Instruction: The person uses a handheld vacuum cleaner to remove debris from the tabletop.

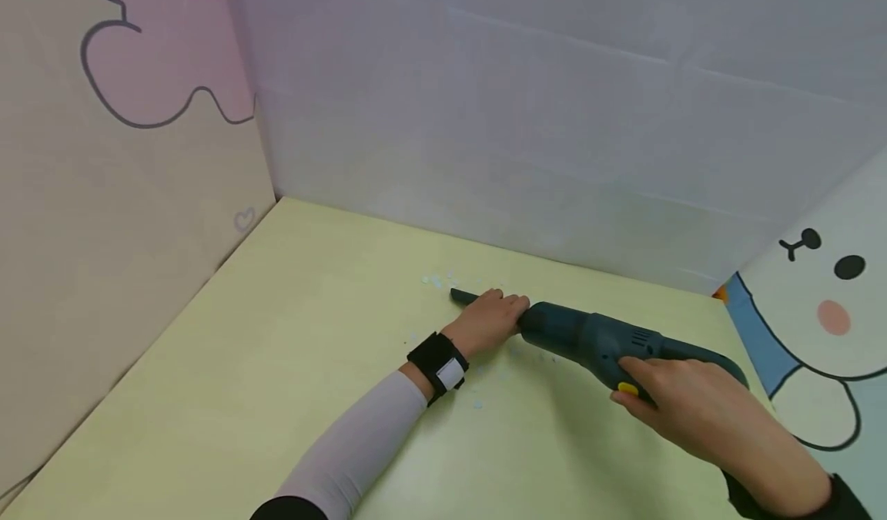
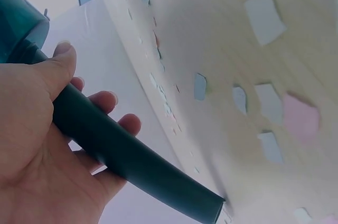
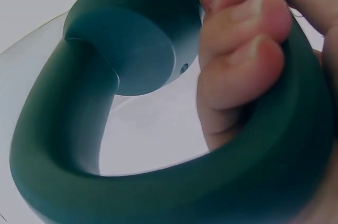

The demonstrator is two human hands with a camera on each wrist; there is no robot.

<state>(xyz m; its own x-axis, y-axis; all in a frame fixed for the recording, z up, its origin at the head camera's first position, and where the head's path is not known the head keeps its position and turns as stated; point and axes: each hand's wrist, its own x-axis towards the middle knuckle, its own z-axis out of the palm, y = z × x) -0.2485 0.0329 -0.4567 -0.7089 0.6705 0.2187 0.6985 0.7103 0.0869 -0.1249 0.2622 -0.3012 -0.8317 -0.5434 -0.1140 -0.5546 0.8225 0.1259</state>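
One dark green handheld vacuum spans the gap between the person's two hands, its body ahead of the right hand and to the right of the left hand. Left fingers and thumb wrap around the slim nozzle, whose mouth points out past that hand's far-left side; whether it touches the worktop cannot be told. Right fingers curl around the looped handle, with a yellow button between two of that hand's digits.

Pale paper scraps lie just beyond the nozzle's mouth, with others near the left wrist and under the vacuum; a pink one shows among them in the left wrist view.

For good pickup, the left hand should probably guide the mouth low and nearly flat to the scraps, fingers clear of the opening, while the right hand bears the weight and follows. Short, slow passes would likely suit such light flakes, since brushing could scatter them toward the wall beyond the hands.
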